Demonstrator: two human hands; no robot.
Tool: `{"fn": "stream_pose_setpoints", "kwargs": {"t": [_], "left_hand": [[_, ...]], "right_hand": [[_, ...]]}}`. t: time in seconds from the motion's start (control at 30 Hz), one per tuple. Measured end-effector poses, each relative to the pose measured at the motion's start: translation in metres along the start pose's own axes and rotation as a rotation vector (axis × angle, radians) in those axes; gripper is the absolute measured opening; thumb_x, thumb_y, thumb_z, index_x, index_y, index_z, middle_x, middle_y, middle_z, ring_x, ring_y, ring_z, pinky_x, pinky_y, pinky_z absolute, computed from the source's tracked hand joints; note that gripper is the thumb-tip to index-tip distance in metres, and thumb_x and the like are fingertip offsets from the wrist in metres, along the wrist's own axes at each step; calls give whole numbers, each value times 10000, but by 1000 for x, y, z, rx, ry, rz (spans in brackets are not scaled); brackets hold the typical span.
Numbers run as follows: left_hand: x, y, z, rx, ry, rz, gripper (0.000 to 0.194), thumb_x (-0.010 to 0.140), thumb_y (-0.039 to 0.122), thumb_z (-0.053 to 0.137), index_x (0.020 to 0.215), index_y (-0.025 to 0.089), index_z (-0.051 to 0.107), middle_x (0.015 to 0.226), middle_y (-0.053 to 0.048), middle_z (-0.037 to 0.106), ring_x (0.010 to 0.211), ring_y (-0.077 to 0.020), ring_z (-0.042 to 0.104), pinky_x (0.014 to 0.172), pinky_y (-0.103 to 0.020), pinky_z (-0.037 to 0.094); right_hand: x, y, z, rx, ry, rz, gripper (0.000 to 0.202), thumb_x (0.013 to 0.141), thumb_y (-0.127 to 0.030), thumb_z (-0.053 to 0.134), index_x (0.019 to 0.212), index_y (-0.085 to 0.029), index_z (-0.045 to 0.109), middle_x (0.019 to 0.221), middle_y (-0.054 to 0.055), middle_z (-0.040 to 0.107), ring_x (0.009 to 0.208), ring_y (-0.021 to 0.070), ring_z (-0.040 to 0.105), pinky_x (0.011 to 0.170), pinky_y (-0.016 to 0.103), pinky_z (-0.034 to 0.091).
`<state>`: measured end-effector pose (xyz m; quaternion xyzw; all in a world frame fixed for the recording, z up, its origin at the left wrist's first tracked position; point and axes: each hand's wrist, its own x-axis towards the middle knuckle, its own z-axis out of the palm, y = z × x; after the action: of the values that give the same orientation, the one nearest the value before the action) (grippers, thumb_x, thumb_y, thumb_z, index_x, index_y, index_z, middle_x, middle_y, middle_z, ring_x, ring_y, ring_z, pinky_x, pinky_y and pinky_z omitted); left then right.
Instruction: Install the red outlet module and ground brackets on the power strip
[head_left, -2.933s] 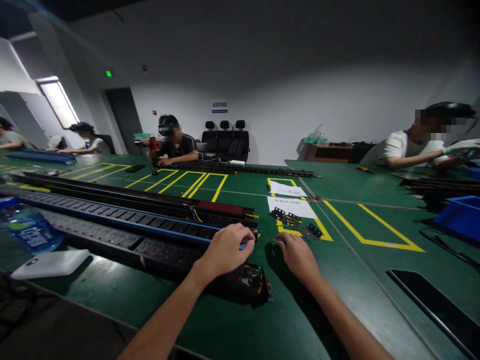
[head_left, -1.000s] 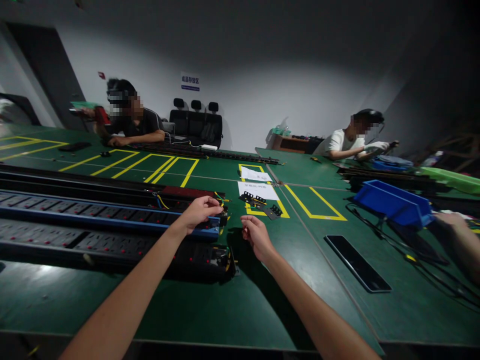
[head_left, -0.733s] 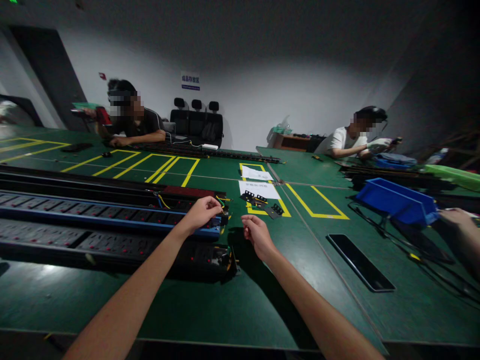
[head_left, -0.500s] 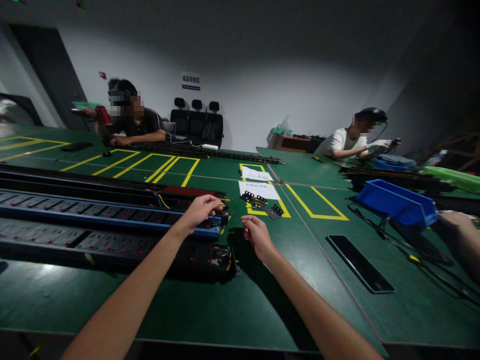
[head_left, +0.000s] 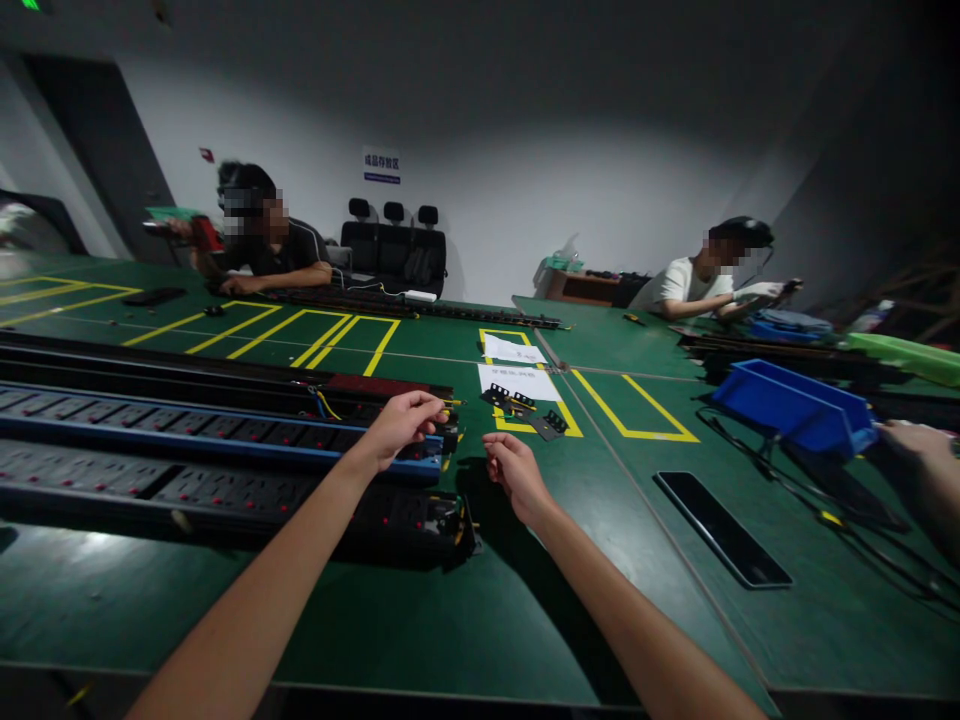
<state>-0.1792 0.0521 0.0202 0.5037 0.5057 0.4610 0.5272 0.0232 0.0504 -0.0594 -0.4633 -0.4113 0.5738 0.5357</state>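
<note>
My left hand (head_left: 405, 428) is over the right end of a blue-edged power strip (head_left: 300, 440), its thumb and fingers pinched together. Whatever lies between those fingertips is too small to make out. To its right, my right hand (head_left: 515, 472) hovers above the green table with curled fingers, thumb against the forefinger; any content is hidden. In front lies a black power strip (head_left: 247, 492) with red switches, its right end showing inner parts and a tilted end plate (head_left: 471, 525). Yellow and blue wires (head_left: 324, 403) stick up behind the blue-edged strip.
Black brackets (head_left: 551, 425) lie beside paper sheets (head_left: 517, 382). To the right are a phone (head_left: 724, 528), a blue bin (head_left: 795, 405), black cables (head_left: 780, 465) and another person's hand (head_left: 919, 450). Two people (head_left: 262, 240) (head_left: 712, 270) work across the table.
Both hands stay nearly in place. The view shifts very slightly. Across the table, the person at left moves the red tool a little.
</note>
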Motion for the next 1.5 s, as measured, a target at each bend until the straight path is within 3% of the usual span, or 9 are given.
{"fn": "stream_pose_setpoints", "kwargs": {"t": [0.13, 0.37, 0.53, 0.8, 1.3, 1.5], "left_hand": [[1, -2, 0, 72, 21, 50, 211, 812, 271, 735, 969, 156, 652, 960, -77, 760, 637, -86, 590, 534, -182, 373], [0, -2, 2, 135, 66, 100, 201, 772, 253, 773, 888, 159, 638, 722, 2, 669, 614, -107, 591, 522, -197, 378], [-2, -2, 2, 156, 62, 134, 196, 749, 221, 792, 800, 167, 611, 737, 10, 650, 662, -110, 590, 591, -214, 439], [-5, -1, 3, 154, -11, 124, 289, 755, 265, 787, 1004, 174, 674, 764, -3, 690, 650, -119, 584, 583, -221, 439], [2, -9, 0, 182, -48, 187, 340, 741, 425, 781, 911, 159, 654, 818, -31, 690, 683, -132, 588, 575, -228, 435], [4, -11, -1, 225, -36, 137, 338, 790, 466, 725, 843, 158, 598, 741, -11, 646, 570, -93, 512, 530, -217, 382]], "right_hand": [[-1, 0, 1, -6, 1, -2, 284, 580, -345, 707, 815, -193, 655, 540, -83, 503, 444, 86, 430, 431, 225, 300], [0, -1, 0, -11, -2, -8, 281, 580, -348, 701, 811, -193, 659, 560, -73, 520, 445, 87, 429, 432, 230, 308], [-1, -2, 1, -17, -4, -5, 281, 570, -340, 677, 807, -191, 660, 590, -66, 539, 451, 82, 429, 429, 227, 304], [-2, -3, 2, -20, -6, -4, 267, 570, -340, 679, 795, -200, 650, 546, -78, 508, 447, 86, 420, 432, 226, 307], [-4, -6, 3, -29, -14, -4, 258, 569, -337, 676, 781, -192, 665, 547, -74, 515, 449, 86, 421, 433, 223, 290], [-3, -4, 3, -22, -17, -7, 261, 561, -340, 659, 777, -193, 664, 559, -73, 517, 449, 84, 420, 434, 225, 282]]}}
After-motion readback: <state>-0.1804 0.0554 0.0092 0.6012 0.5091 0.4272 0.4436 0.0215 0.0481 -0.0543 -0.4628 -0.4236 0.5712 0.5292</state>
